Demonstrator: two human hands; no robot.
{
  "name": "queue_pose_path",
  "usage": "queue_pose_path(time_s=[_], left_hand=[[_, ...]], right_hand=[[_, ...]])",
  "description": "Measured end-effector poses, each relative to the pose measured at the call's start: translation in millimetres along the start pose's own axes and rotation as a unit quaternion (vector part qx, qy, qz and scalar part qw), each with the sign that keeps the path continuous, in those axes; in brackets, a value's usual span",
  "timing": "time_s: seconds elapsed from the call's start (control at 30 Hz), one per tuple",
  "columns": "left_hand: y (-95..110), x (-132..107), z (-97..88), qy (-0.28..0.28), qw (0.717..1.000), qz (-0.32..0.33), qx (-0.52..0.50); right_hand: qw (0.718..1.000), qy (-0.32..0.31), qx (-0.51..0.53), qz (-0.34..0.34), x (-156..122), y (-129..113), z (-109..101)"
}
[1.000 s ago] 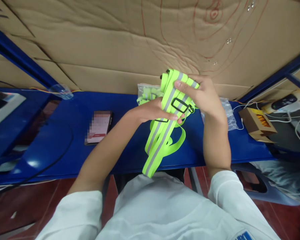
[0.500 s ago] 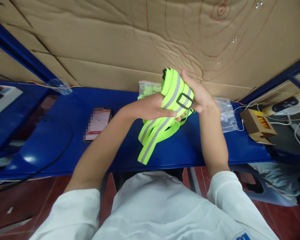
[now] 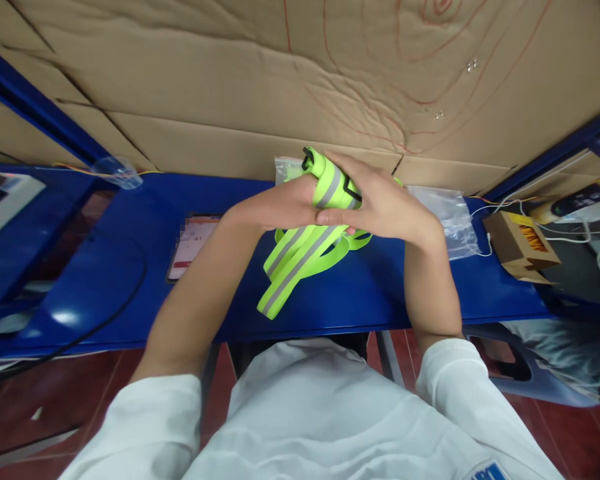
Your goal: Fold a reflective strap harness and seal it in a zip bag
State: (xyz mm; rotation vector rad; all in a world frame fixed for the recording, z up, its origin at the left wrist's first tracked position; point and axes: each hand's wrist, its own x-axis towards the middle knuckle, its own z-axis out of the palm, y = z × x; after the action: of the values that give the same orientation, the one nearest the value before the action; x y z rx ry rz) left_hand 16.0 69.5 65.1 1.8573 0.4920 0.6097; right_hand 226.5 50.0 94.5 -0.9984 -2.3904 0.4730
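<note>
1. Left arm [image 3: 195, 300]: forward and inward, forearm on a diagonal toward centre.
2. Left wrist [image 3: 243, 217]: sharply bent, pointing the hand toward the right one.
3. Left hand [image 3: 287, 203]: closed in a grip, most fingers hidden.
4. Right arm [image 3: 433, 290]: forward, forearm steeper than the left.
5. Right wrist [image 3: 423, 230]: bent inward.
6. Right hand [image 3: 383, 203]: back showing, fingers curved in a grip, thumb [image 3: 333, 217] stretched leftward.
7. Hands close together; thumb overlaps left hand in view, contact unclear.

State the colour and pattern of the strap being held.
Strap: bright yellow-green, lengthwise grey stripe; head view.
</note>
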Motion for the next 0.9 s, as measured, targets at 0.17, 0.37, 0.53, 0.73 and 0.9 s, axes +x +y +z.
queue_pose_path(time_s=[0.17, 0.37, 0.53, 0.73, 0.9], left_hand=[[-9, -3, -7.4, -0.057, 0.994, -0.011, -0.093], [-28, 4, 6.4, -0.112, 0.954, 0.009, -0.278], [-33, 10, 14.8, -0.134, 0.939, 0.008, -0.316], [-20, 9, 21.4, -0.039, 0.968, -0.03, -0.246], [-14, 10, 23.5, 0.004, 0.984, -0.035, -0.173]], right_hand=[[1.0, 0.011, 0.002, -0.012, 5, 2, 6], [0.999, 0.033, 0.017, -0.008, 1, 9, -5], [0.995, 0.065, 0.066, 0.031, -3, 5, -12], [0.97, 0.141, 0.157, 0.119, -4, -3, -13], [0.974, 0.191, 0.098, 0.079, -2, 1, -11]])
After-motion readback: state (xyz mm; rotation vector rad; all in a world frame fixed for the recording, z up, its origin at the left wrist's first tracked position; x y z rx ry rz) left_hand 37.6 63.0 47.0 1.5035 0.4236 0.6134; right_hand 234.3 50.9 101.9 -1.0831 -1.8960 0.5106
